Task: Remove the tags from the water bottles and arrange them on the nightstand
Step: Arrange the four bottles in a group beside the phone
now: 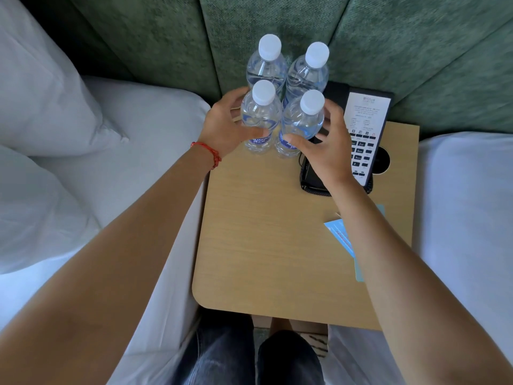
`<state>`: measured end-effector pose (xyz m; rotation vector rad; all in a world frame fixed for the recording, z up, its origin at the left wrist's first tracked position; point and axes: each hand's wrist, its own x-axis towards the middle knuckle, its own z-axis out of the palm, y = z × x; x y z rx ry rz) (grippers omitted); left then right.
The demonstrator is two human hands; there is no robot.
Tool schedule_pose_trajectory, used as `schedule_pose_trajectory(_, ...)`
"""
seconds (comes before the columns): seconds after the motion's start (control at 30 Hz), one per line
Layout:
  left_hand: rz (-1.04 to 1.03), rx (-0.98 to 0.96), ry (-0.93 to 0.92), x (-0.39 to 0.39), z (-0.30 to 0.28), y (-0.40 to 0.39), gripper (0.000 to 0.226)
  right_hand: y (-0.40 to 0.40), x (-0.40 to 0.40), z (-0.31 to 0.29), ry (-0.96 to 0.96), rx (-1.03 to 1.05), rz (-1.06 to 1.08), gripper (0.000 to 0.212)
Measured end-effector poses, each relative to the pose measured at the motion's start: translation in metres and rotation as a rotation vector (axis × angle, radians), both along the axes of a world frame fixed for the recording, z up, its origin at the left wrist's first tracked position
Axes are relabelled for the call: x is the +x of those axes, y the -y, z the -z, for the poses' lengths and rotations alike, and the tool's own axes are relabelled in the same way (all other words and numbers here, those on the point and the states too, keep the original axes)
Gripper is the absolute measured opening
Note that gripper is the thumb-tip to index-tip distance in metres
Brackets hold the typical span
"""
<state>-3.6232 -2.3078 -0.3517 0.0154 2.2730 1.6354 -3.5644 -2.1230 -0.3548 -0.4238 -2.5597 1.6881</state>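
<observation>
We are standing four water bottles [283,98] in a tight two-by-two cluster at the back of the desk [266,232], against the green headboard [416,51] and just beside the phone [361,137].

Our left hand [224,126] is cupping the left side of the cluster, fingers curled round the front-left bottle [259,118]. Our right hand [327,145] is doing the same on the right, fingers spread and bent, touching the front-right bottle [301,123]. Neither hand is lifting anything, as far as we can judge.

Orientation: each bottle is standing upright, long axis vertical, white cap [269,47] pointing up, base on the desk. No tags are visible on the necks.

Hazards, in our judgement:
- The bottles are tall, narrow and touching. Pushing one high on its body is likely to tip it into its neighbours.
- The right hand is working just above the phone and its cord; dragging it back could catch the handset.
- The blue cards [344,240] are lying near the right forearm and could be swept off the desk.
</observation>
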Motion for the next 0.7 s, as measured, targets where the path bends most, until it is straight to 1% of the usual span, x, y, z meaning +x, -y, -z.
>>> schedule_pose_trajectory(0.13, -0.041, -0.031, -0.019, 0.0052, -0.0012, -0.0037, 0.069, -0.0047, 0.0043, 0.0049, 0.022, -0.043, -0.019, 0.074)
schedule_pose_trajectory(0.3, -0.023, -0.032, -0.029, 0.0049, -0.004, -0.0014, 0.066, -0.0074, 0.002, 0.0062, 0.026, -0.075, 0.01, 0.072)
schedule_pose_trajectory(0.7, 0.017, -0.015, 0.021, 0.0037, -0.0015, 0.0039, 0.069, -0.0019, 0.002, 0.0038, 0.039, 0.044, 0.037, 0.07)
